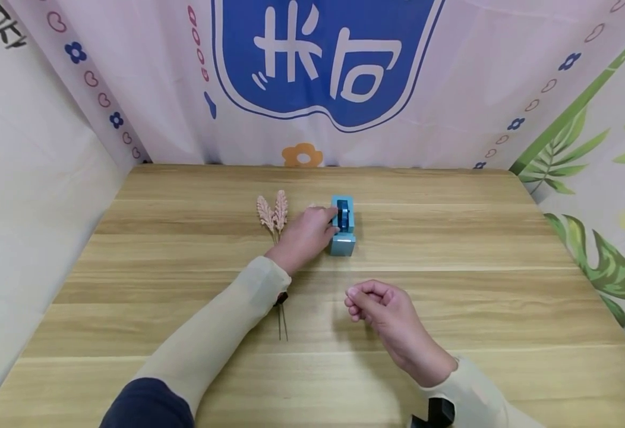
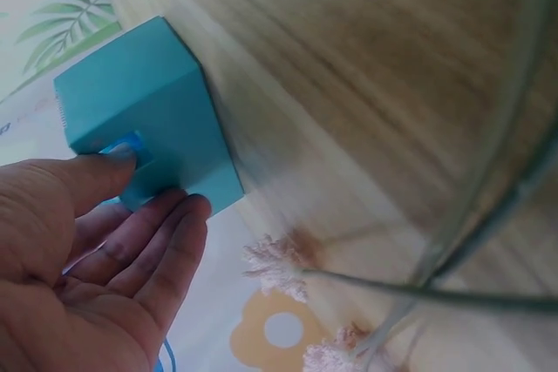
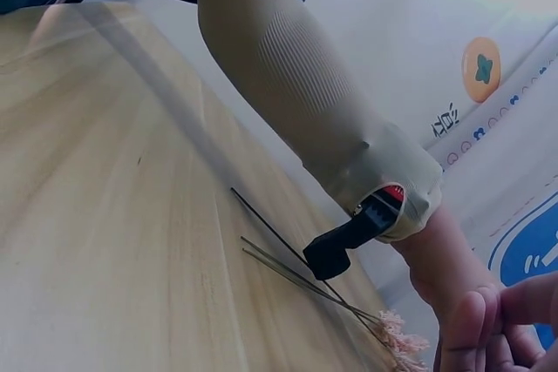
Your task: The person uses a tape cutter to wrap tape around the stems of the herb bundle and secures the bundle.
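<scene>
A teal tape dispenser point(image 1: 343, 244) with a dark blue roll stands towards the back of the table. My left hand point(image 1: 305, 235) holds it from the left, thumb and fingers against its side by the roll, as the left wrist view shows from below. Nearer the front, my right hand point(image 1: 390, 315) is raised over the table, thumb pressed to the curled forefinger. It pinches what looks like a faint strip of clear tape towards the dispenser's front. Artificial pink flower stems point(image 1: 280, 213) lie left of the left hand, partly hidden beneath that wrist.
The wooden table point(image 1: 451, 238) ends at a printed curtain point(image 1: 184, 131) at the back. The left forearm point(image 1: 218, 333) crosses above the stems, whose thin ends point(image 1: 283, 327) show in front of it. Black cameras point(image 3: 349, 237) sit at the wrists.
</scene>
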`<state>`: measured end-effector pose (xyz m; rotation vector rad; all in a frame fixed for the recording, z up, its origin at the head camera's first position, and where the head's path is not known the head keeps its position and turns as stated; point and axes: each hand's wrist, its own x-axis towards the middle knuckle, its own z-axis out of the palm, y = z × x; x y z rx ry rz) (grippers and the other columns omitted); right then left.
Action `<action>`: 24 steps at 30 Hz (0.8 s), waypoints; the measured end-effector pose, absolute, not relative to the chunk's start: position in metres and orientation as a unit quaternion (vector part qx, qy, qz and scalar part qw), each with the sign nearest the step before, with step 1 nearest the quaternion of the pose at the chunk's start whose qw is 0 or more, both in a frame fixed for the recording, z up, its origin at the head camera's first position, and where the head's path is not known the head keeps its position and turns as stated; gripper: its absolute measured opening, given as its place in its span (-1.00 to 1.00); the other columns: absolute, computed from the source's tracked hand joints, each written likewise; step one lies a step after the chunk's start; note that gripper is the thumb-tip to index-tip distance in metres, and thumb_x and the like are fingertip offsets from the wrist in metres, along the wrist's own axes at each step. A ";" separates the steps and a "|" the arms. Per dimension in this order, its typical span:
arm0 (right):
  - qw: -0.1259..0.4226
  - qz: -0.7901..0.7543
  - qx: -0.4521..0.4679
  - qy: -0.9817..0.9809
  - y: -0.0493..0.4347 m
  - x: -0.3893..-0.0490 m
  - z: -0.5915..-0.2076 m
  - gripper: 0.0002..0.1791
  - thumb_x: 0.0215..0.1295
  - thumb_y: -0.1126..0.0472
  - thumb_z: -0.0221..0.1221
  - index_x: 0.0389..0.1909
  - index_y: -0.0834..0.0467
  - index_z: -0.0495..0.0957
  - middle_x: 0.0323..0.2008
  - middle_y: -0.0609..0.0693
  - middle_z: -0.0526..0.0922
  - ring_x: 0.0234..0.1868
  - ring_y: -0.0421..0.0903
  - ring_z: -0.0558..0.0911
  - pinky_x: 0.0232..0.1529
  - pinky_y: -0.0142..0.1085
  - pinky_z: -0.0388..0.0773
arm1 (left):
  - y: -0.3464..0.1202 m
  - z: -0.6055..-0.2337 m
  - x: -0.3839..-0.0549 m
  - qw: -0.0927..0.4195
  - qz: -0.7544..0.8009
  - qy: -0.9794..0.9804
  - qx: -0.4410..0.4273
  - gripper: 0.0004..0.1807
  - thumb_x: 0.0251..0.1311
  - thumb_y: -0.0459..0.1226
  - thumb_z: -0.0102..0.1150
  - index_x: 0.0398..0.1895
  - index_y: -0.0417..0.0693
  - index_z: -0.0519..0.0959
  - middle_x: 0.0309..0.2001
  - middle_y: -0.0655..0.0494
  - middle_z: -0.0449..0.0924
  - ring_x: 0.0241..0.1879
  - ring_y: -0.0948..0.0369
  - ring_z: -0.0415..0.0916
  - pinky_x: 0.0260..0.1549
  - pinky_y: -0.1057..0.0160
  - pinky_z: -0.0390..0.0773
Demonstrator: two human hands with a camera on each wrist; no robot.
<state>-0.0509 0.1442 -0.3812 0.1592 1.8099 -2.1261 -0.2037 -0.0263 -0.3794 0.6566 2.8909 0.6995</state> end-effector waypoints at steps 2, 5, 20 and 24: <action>0.171 -0.751 0.056 0.635 0.144 -0.051 -0.381 -0.93 0.50 0.34 0.19 -0.17 0.29 0.60 -0.32 -0.09 0.76 -0.30 -0.26 0.66 -0.17 -0.44 0.68 | -0.030 -0.377 -0.203 0.071 0.243 0.943 0.216 -0.47 0.53 -0.26 0.16 0.50 -0.13 0.42 0.27 -0.12 0.65 0.12 0.03 0.68 0.12 0.09 0.70; 0.170 -0.753 0.057 0.633 0.143 -0.051 -0.381 -0.95 0.49 0.36 0.19 -0.20 0.25 0.61 -0.34 -0.11 0.76 -0.31 -0.26 0.67 -0.17 -0.45 0.67 | -0.040 -0.368 -0.201 0.099 0.272 0.936 0.198 -0.41 0.57 -0.26 0.08 0.60 -0.09 0.28 0.35 -0.12 0.59 -0.01 0.02 0.69 0.03 0.06 0.71; 0.169 -0.751 0.065 0.635 0.143 -0.050 -0.378 -0.94 0.49 0.37 0.19 -0.22 0.23 0.62 -0.34 -0.11 0.76 -0.31 -0.26 0.67 -0.17 -0.45 0.67 | -0.100 -0.358 -0.154 0.165 0.166 0.969 0.074 -0.55 0.42 -0.14 0.26 -0.65 -0.04 0.42 -0.62 0.13 0.35 -0.62 0.22 0.31 -0.64 0.29 0.34; 0.171 -0.749 0.064 0.637 0.142 -0.051 -0.378 -0.93 0.50 0.36 0.18 -0.17 0.30 0.61 -0.32 -0.09 0.76 -0.30 -0.25 0.67 -0.17 -0.45 0.67 | -0.103 -0.367 -0.144 0.196 0.177 0.962 0.065 -0.54 0.40 -0.11 0.29 -0.62 -0.02 0.37 -0.61 0.16 0.27 -0.60 0.23 0.28 -0.61 0.29 0.32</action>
